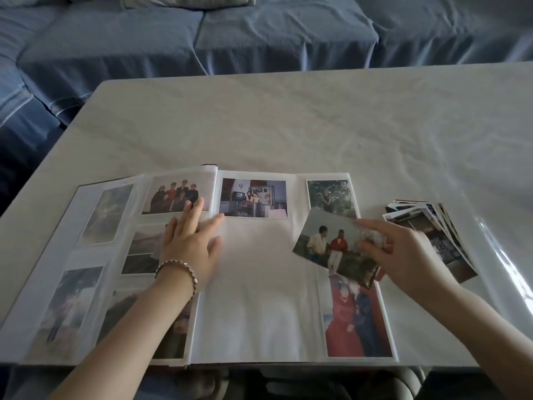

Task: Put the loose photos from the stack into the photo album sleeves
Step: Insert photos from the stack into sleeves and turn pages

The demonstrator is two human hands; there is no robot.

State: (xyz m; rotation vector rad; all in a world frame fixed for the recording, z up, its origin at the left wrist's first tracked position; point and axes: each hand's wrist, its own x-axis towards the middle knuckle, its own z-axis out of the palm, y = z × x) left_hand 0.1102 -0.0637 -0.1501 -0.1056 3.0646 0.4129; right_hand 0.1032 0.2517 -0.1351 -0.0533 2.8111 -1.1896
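Right hand (403,255) pinches loose photo (331,243), left hand (190,243) flat on album (253,327); square it to empty sleeve (259,249) first.

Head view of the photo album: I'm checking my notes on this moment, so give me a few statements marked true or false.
1. The right hand holds a loose photo, tilted, over the album's right page. True.
2. The left hand grips the stack of photos. False: it lies flat with fingers spread on the album near its spine; the stack lies on the table to the right of the album.
3. The album is closed. False: it lies open, with photos in sleeves on both pages.
4. A bracelet is on the left wrist. True.
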